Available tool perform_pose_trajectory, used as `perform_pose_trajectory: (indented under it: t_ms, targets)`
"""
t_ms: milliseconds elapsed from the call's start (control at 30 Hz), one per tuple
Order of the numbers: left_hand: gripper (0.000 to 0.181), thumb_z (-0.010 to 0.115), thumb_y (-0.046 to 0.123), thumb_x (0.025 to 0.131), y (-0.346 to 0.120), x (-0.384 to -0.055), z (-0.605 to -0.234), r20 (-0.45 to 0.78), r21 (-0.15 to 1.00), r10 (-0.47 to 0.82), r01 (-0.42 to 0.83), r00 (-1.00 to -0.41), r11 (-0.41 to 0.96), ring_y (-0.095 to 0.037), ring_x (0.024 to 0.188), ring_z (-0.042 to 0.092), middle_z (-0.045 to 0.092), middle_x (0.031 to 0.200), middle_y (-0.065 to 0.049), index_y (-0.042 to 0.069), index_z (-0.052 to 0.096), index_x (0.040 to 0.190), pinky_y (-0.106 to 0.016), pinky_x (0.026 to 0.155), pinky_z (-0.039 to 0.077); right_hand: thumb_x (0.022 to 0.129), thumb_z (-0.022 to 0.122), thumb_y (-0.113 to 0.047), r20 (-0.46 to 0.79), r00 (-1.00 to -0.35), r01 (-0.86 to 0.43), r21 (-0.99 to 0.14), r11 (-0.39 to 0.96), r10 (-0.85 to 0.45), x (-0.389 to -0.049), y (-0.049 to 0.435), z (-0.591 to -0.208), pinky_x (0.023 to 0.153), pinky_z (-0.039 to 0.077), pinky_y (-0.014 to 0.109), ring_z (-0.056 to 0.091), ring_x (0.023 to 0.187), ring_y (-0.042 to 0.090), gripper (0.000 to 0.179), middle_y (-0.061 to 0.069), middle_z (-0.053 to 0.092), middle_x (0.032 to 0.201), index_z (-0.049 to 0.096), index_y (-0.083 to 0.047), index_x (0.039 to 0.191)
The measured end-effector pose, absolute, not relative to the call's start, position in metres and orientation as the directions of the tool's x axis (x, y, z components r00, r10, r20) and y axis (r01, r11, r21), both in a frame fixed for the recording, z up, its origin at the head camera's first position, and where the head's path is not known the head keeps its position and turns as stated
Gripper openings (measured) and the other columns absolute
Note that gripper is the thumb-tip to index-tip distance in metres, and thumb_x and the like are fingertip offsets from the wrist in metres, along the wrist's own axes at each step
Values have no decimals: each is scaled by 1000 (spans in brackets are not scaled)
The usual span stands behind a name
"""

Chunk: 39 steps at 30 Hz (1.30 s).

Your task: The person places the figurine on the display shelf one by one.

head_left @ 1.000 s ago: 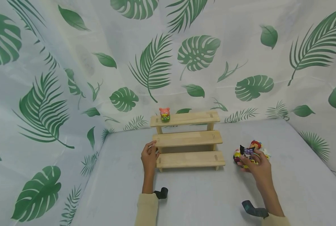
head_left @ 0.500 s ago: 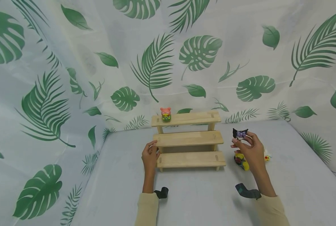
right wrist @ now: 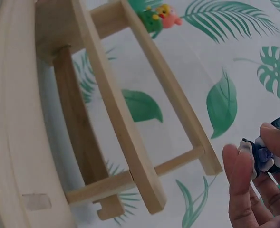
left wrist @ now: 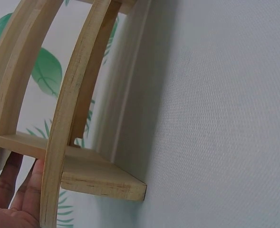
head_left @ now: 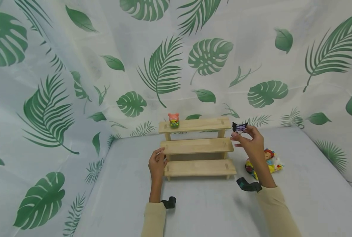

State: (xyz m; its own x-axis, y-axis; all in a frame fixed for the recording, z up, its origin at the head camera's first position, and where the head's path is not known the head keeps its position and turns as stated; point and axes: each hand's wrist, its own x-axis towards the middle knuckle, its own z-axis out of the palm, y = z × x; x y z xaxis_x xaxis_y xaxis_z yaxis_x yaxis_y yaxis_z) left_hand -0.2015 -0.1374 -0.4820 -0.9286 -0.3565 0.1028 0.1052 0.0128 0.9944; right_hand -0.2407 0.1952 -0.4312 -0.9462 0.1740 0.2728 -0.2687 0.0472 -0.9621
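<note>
Since the earlier frames, a small black, white and purple figurine with pointed ears [head_left: 239, 127] has been lifted away from a loose cluster of colourful toys [head_left: 273, 162] on the white cloth-covered table [head_left: 205, 207], and is now being held near the right end of the top tier of a pale wooden three-tier shelf [head_left: 198, 146], apart from the wood. It is being pinched between the thumb and fingers of the right hand [head_left: 253, 142], with the ears being pointed upward and the underside being kept off every surface; low on its body the grip is being taken, probably so that the ears and purple markings are being left uncovered. By the left hand [head_left: 156, 164], the left end of the shelf is being touched near the middle tier, perhaps because the light frame is being steadied; whether it is being gripped or only touched cannot be told. On the top tier, toward its left end, a pink and green toy figure [head_left: 173, 120] is being supported upright. The right forearm is being slanted inward from the lower right with the wrist raised, while the left forearm is being held nearly straight forward, alongside the shelf.
</note>
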Motion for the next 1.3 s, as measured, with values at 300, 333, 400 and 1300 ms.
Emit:
perform_pose_trajectory:
  t_ms: [300,333,400,1300]
  targets:
    - [27,55,17,101,-139,-207,-493,98,995,-376,98,-922,18,-39,108,66,69,113,-25,2,65,122,-52,87,56,88,74,-18,335,-920,-281,-926,252,203,-260,182,-425,74,53,12,58,93,-2,47,-17,61,100,53,-1,128]
    - [28,55,18,101,-139,-210,-497,98,995,-379,98,-920,18,-38,108,66,69,113,-25,3,65,122,-51,87,57,88,74,-19,334,-919,-275,-923,269,208,-262,180,-424,75,51,12,57,93,-3,48,-15,62,100,54,-1,128]
    - [28,56,22,101,-140,-215,-506,95,995,-388,96,-917,16,-37,108,66,69,114,-24,6,66,122,-49,86,57,87,75,-20,336,-918,-267,-916,299,210,-267,176,-420,76,47,11,56,92,-3,49,-8,63,101,54,-1,128]
    - [30,57,27,100,-142,-221,-513,85,996,-394,91,-915,3,-32,106,67,70,112,-20,10,66,123,-46,84,59,80,82,-16,417,-897,-324,-848,420,150,-315,140,-414,70,43,6,68,98,35,52,25,70,106,58,4,122]
